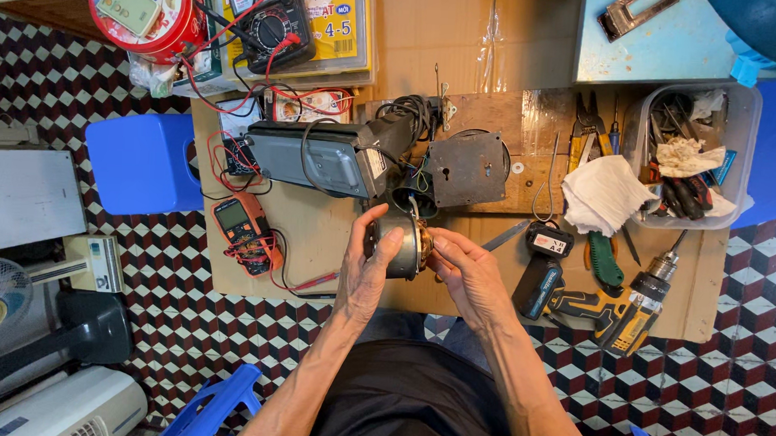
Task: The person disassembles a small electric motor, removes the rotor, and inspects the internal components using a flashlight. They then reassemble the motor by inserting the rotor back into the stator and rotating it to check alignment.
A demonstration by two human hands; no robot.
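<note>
Over the near edge of the cardboard-covered tabletop [316, 232], a small metal motor [402, 245] sits gripped by the left hand [367, 270], while the right hand [469, 271] pinches its copper end (disassembly looks midway). 2 tight flanks: orange multimeter [244, 228] left, cordless drill [613, 305] right; open room lies nearer the lap.

Both forearms bare, extended forward from the lap and converging at centre. Left hand [369, 266]: palm turned inward, fingers curled upward in a grasp, thumb raised. Right hand [467, 271]: fingers bent toward the left hand, fingertips pinched, wrist slightly flexed. Hands nearly touching.
</note>
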